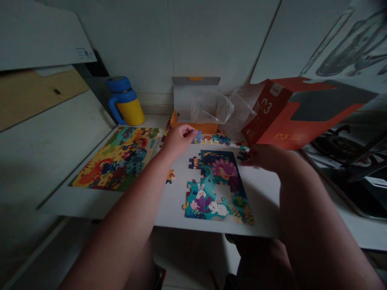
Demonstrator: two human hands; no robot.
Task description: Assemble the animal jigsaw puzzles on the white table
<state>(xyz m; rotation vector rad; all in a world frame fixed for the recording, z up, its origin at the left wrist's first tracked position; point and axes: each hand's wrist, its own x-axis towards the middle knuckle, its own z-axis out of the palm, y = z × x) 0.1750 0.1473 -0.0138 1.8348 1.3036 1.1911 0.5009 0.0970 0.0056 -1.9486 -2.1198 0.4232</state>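
Note:
A partly joined jigsaw puzzle (202,201) with white rabbits and a purple peacock lies on the white table, with a gap in its middle. Beyond its top left corner, my left hand (180,139) is closed in a pinch on a puzzle piece (192,131), of which only a dark edge shows. My right hand (261,156) is at the puzzle's upper right side, its blurred fingers closed around a dark puzzle piece (242,155). Several loose pieces (221,139) lie behind the puzzle, and an orange one (171,176) lies to its left.
A colourful puzzle picture (121,157) lies at the left, before a blue and yellow jug (130,106). At the back stand an open orange-edged box (184,100), clear plastic bags (211,106) and a tilted red box (272,117). A gas stove (341,161) is at the right.

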